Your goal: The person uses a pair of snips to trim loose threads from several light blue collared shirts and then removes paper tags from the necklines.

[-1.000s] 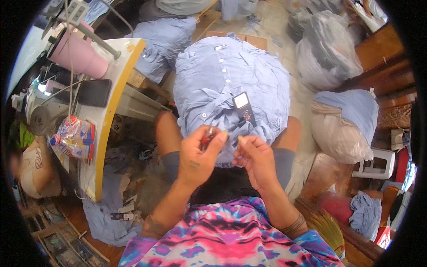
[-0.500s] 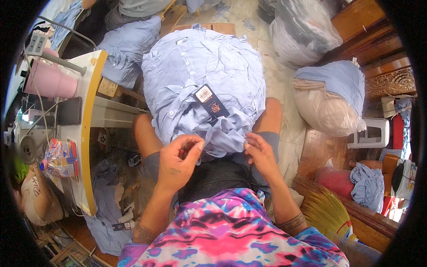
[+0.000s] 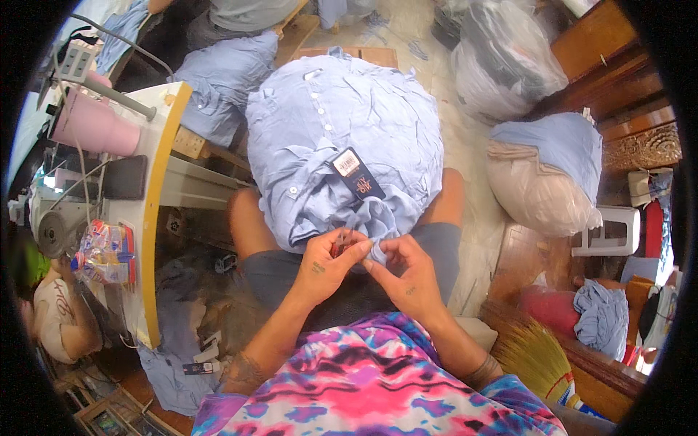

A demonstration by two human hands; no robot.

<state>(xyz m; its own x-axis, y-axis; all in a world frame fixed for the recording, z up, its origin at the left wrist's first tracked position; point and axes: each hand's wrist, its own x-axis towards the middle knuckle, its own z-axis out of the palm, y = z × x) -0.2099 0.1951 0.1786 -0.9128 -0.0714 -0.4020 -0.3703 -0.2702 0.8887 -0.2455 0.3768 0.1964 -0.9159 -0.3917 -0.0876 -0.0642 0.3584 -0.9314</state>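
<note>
Two hands in the head view, both yours: left hand point(image 3: 320, 270) and right hand point(image 3: 408, 282), nearly touching at the near edge of the light-blue garment point(image 3: 385, 116). Your left fingers are narrow, thumb against index, pinching a gathered fold of it. Your right fingers are narrow too, closed on the same fold from the other side. Your left palm also has a small red-and-dark object point(image 3: 337, 249) tucked in; mostly hidden, can't tell what it is.

The garment is in front of you between your knees, spread over a big rounded bulk; can't see what's under it. Row of white buttons point(image 3: 322, 111) runs down its far half. Dark hang tag point(image 3: 369, 187) with a white label lies tilted on top, just beyond your fingers.

On your left, white surface point(image 3: 166, 149) with yellow edging: pink tumbler point(image 3: 109, 131), dark phone point(image 3: 124, 177), colorful plastic packet point(image 3: 107, 258). Past it, another person's arm point(image 3: 80, 320). More blue cloth point(image 3: 171, 378) on the floor below.

On your right, stuffed bag point(image 3: 534, 190) with blue cloth over its top, white plastic stool point(image 3: 622, 231) just beside it, broom point(image 3: 536, 352) nearer you. Large translucent bag point(image 3: 502, 65) sits farther off.
</note>
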